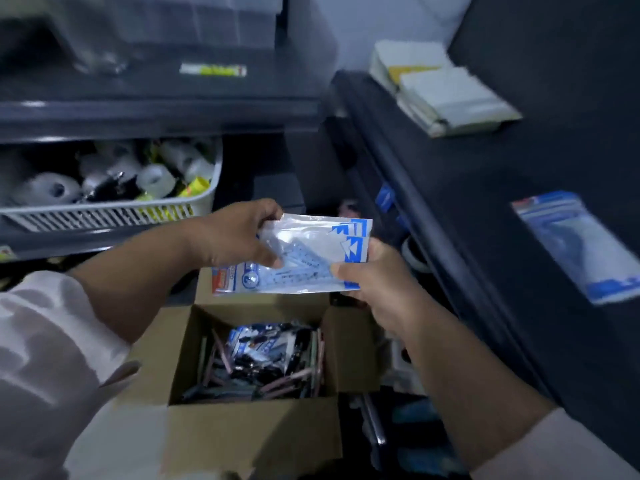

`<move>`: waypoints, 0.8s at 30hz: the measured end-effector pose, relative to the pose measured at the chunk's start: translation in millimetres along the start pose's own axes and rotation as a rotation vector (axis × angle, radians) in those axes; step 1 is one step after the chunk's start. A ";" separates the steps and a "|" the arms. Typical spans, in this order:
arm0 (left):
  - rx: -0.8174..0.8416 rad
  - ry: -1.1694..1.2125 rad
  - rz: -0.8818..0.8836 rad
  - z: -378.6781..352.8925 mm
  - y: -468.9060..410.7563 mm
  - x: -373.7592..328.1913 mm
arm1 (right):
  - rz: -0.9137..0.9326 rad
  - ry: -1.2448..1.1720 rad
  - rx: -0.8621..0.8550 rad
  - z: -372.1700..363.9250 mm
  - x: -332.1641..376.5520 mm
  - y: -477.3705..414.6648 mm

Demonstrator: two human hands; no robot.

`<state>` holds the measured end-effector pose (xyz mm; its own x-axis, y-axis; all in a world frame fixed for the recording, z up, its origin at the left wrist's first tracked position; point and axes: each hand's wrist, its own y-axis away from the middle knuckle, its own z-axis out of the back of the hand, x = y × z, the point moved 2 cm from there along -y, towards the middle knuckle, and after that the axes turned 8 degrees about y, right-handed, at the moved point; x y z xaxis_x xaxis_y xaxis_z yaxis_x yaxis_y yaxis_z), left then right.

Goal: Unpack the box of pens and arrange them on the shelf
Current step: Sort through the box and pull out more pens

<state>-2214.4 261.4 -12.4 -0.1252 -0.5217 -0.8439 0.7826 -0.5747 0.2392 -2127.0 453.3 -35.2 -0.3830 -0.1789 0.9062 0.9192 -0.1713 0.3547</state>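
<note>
An open cardboard box [249, 431] sits low in the middle, filled with several loose pens and plastic packets [263, 358]. Above it both hands hold a stack of clear packets with blue-and-white headers [311, 254]. My left hand [239, 233] grips the stack's left side from above. My right hand [374, 282] pinches its right end, thumb on top. One similar blue packet [581, 244] lies on the dark shelf [485, 209] at the right.
A white slotted basket [110, 213] of tape rolls and small items sits on the left lower shelf. White paper pads [446, 95] lie at the far end of the right shelf. A yellow-green label [213, 69] marks the upper left shelf.
</note>
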 end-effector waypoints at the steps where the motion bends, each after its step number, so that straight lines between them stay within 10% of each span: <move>1: 0.020 -0.001 -0.036 1.5 -0.9 -22.4 | 0.037 0.017 -0.012 15.1 14.6 9.7; 17: -0.139 -0.833 -0.752 -151.0 -64.1 -254.7 | 0.273 0.022 -0.658 229.6 -2.7 127.1; 24: 0.026 -0.910 -0.683 -208.2 -101.0 -258.8 | 0.143 0.020 -0.750 257.6 -50.0 126.9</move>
<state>-2134.1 585.7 81.9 -0.9249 -0.3528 -0.1418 0.3696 -0.9217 -0.1180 -1967.6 690.2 23.8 -0.2734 -0.2650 0.9247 0.6539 -0.7562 -0.0234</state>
